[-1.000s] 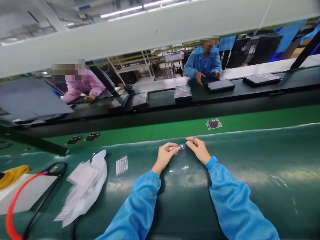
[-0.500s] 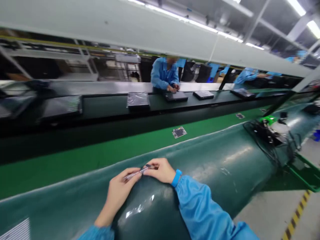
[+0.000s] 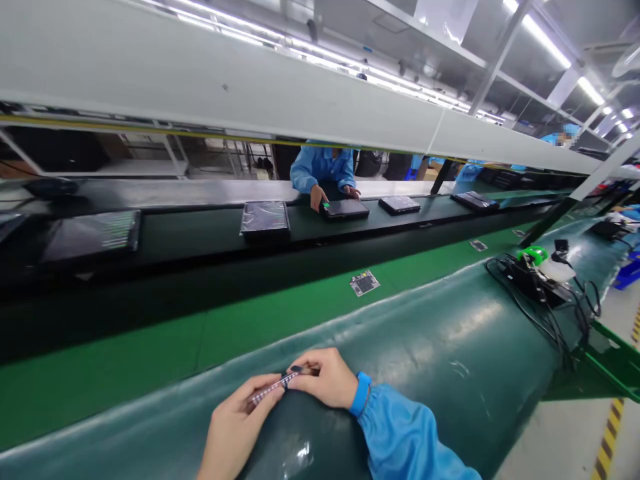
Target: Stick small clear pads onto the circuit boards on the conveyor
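Observation:
Low in the middle, my left hand (image 3: pixel 240 420) is closed on a thin circuit board (image 3: pixel 267 390), seen nearly edge-on with light and dark marks along it. My right hand (image 3: pixel 327 378) pinches a small dark piece (image 3: pixel 299 369) at the board's right end; whether that piece is fixed to the board I cannot tell. Both hands meet there, fingertips almost touching, just above the dark green mat (image 3: pixel 400 353). A blue band (image 3: pixel 361 393) circles my right wrist. My left fingers hide part of the board.
Beyond the mat runs a green belt with a circuit board (image 3: pixel 365 283) and a smaller-looking one (image 3: pixel 479 246). Several flat black devices (image 3: pixel 265 219) stand on the far line, where a co-worker's hands (image 3: pixel 319 198) touch one. Cabled equipment (image 3: pixel 543 273) and a green basket (image 3: pixel 607 360) are right.
The view has tilted up, so my hands appear lower. They keep the same grip on the board and dark piece. The co-worker's hands have moved apart to either side of a device.

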{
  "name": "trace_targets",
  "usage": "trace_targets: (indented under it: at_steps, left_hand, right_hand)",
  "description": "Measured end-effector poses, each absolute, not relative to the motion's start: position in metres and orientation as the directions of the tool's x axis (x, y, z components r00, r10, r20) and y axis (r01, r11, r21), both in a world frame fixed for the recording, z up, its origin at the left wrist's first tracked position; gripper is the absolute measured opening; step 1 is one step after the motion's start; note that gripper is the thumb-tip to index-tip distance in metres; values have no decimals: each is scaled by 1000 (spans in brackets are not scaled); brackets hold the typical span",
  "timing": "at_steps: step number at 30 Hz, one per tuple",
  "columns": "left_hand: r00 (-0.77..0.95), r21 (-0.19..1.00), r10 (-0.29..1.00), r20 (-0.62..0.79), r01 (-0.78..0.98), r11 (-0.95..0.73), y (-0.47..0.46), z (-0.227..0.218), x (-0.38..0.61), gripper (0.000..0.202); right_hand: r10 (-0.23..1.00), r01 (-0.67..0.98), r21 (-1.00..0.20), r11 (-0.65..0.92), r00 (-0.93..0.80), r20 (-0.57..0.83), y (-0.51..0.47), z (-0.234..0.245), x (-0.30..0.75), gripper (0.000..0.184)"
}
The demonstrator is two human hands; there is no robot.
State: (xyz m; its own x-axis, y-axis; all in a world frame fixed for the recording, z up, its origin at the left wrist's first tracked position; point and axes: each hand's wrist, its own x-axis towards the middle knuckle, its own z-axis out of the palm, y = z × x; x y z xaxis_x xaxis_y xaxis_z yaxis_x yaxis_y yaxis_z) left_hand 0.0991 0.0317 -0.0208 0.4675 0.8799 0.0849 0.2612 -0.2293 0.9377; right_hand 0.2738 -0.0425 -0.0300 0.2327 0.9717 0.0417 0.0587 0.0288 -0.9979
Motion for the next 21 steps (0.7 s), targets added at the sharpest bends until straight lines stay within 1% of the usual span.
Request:
trace_targets:
  at_steps: [2,7,12,14,16,18,19,21]
  left_hand:
    - [472,935,877,84,266,-233,32,-22,99,30]
    - [475,944,876,77,247,-217,28,-23,100,22]
    - [447,974,894,43,181,-137,14,-21,100,17]
    - [435,993,900,15,97,-63,10,-21,99,28]
    - [417,999,909,27,-46,-8,12,-20,97,42]
    - [312,979,948,56,-205,10,20,-16,92,48]
    - [228,964,972,62,-266,1,24,-13,89,48]
    - [43,948,997,63,-314,-46,30,-1,81,42]
  right_hand:
    - [969,103,-995,9,243,34,-43,-30,273,26]
    - [971,162,-986,-34,237,6,-45,-25,274,22]
    - [973,206,-978,-23,228,25,-50,-27,274,16]
    - [973,220,-975,-16,228,35,-51,-29,275,18]
    - [974,224,-975,-7,222,44,-51,-31,277,22]
    - [976,215,-977,4,214,51,-51,-31,278,25]
    - [976,210,-978,8,212,53,-51,-30,278,26]
    - [975,208,-978,13,215,59,-52,-30,279,30]
